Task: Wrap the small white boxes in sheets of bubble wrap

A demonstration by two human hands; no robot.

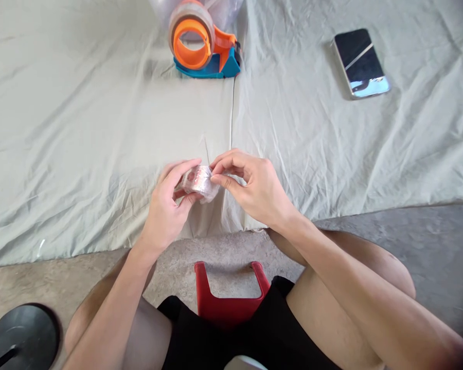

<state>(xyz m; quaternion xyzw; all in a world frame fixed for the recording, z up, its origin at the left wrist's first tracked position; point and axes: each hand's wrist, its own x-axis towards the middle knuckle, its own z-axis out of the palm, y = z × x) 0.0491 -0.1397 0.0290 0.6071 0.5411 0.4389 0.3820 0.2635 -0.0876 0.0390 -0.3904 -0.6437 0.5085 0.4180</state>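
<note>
Between my two hands is a small package wrapped in clear plastic (199, 180), shiny and whitish with reddish print. My left hand (168, 198) grips it from the left, thumb below and fingers above. At its right edge, the thumb and fingertips of my right hand (247, 180) pinch the wrapping. The package is held near the front edge of the cloth (111, 133). Its contents are too small and glossy to make out.
An orange and blue tape dispenser (216, 64) with a tape roll stands at the back, before a clear plastic bag (231, 13). A phone (360, 61) lies back right. Below are a red stool (227, 306) and a round black base (23, 336).
</note>
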